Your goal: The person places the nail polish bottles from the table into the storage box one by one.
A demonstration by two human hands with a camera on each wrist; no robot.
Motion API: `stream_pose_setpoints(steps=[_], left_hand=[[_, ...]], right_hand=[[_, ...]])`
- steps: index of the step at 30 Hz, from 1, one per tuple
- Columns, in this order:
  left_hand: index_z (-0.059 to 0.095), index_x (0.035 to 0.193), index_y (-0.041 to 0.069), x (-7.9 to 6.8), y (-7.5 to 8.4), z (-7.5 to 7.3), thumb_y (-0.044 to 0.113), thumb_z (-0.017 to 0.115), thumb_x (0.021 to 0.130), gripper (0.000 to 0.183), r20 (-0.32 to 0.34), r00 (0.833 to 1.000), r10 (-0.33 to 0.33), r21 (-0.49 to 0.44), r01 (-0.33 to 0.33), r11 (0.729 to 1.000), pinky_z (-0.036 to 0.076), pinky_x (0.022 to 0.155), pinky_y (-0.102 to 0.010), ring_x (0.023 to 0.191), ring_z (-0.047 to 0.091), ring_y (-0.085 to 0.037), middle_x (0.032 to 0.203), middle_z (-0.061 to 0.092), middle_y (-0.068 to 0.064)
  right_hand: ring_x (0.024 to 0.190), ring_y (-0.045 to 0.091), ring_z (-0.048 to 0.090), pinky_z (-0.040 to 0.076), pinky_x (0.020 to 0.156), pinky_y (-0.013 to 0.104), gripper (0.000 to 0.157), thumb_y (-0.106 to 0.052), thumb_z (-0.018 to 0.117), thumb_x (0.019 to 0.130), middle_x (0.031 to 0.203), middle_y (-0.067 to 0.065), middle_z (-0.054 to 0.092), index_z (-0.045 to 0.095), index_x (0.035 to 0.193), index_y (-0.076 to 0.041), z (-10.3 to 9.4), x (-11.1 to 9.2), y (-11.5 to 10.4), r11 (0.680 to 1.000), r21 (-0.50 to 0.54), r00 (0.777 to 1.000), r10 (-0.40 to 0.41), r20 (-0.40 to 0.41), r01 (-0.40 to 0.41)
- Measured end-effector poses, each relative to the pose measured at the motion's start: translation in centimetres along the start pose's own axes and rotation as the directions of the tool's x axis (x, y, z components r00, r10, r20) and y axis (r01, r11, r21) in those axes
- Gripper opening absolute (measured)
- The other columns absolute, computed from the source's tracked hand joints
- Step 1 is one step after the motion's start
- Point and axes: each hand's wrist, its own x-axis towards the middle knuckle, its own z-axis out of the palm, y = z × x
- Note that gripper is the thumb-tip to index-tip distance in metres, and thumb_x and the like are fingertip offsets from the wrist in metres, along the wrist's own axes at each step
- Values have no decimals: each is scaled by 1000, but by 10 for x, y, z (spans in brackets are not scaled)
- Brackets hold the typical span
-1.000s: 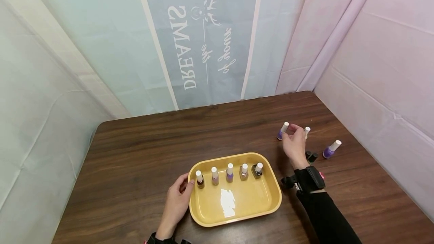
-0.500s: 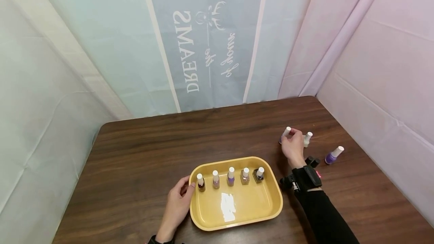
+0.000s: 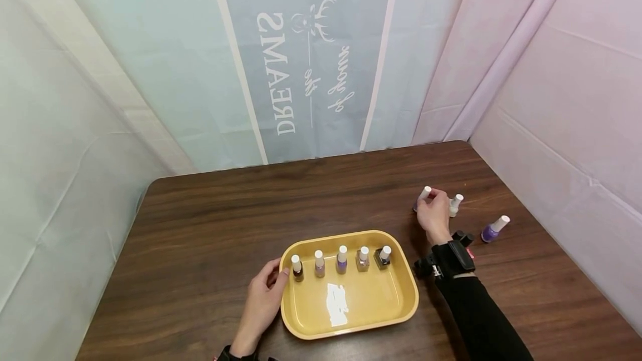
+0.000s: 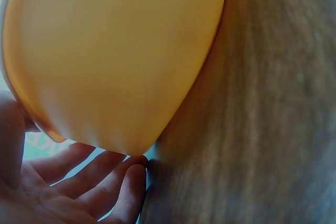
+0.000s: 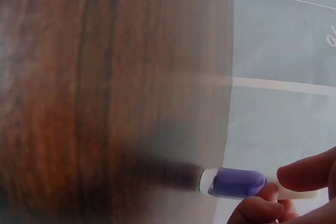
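My left hand (image 3: 263,297) holds the left end of a yellow tray (image 3: 371,299), thumb over the rim and fingers against the outer wall. Its fingers (image 4: 107,190) reach below the tray's edge in the left wrist view. At the right, my right hand (image 3: 434,216) pinches a purple nail polish bottle (image 5: 239,183) by its white cap between thumb and fingertips. The bottle stands close over the tabletop, its body largely hidden by the hand in the head view. Several white-capped nail polish bottles line the tray's far side, from a dark one (image 3: 298,273) to a black square one (image 3: 383,261).
Right of my right hand stands a whitish nail polish bottle (image 3: 454,207). A second purple bottle (image 3: 492,231) is farther right. Black caps (image 3: 462,238) show beside my right wrist. The wooden table (image 3: 210,227) meets a hanging printed cloth (image 3: 311,71) at the back.
My right fingers have come in to the purple bottle's white cap and pinch it. The head view has shifted slightly. My left hand stays on the tray.
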Motion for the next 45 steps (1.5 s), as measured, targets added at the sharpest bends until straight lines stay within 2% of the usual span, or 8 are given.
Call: stream_pose_setpoints(steps=[3,6,14,25,29,37,45], left_hand=[[58,128,2,0,0,0,22,56,98,36,4,1000,4,4,-4,1000,55,74,-20,97,68,-20,110,68,-19],[58,127,2,0,0,0,20,57,98,35,-5,1000,-1,0,1,1000,55,74,-19,95,67,-18,109,68,-18],[58,127,1,-1,0,0,21,56,98,35,-4,1000,10,7,-10,1000,55,74,-20,96,67,-19,110,68,-18],[58,127,2,1,1,0,18,56,97,33,-9,1000,2,2,-2,1000,55,73,-19,94,67,-18,107,69,-18],[58,127,2,0,1,0,18,56,97,33,-8,1000,0,4,0,1000,55,74,-19,95,67,-18,108,68,-18],[58,127,1,-1,1,0,20,56,98,35,-7,1000,11,10,-11,1000,55,75,-21,98,67,-20,111,67,-19],[59,127,2,0,0,0,18,56,97,33,-3,1000,10,4,-10,1000,55,74,-19,97,67,-20,110,68,-18]], right_hand=[[105,32,51,40,89,37,37,-2,45,92,123,29,51,46,126,14,0,0,2,1000,0,1000,8,0,-8],[112,35,49,38,95,42,37,-3,45,93,125,30,50,45,126,13,0,1,3,1000,3,1000,13,5,-13],[103,33,52,38,82,33,37,-2,48,91,120,28,51,46,125,12,0,1,5,1000,-23,1000,-1,-6,1],[101,34,57,40,77,29,33,-3,50,91,115,27,56,50,121,12,0,4,7,998,-49,999,-34,-13,33],[101,35,56,40,79,31,32,-3,51,91,114,28,56,50,119,12,1,4,8,997,-58,999,-48,-19,47],[108,39,50,37,91,43,30,-3,52,91,115,29,52,50,117,13,1,3,7,994,-80,997,-82,-16,80],[105,39,50,38,90,45,30,-4,53,91,113,29,52,50,116,13,-1,1,6,990,-104,996,-90,1,90]])
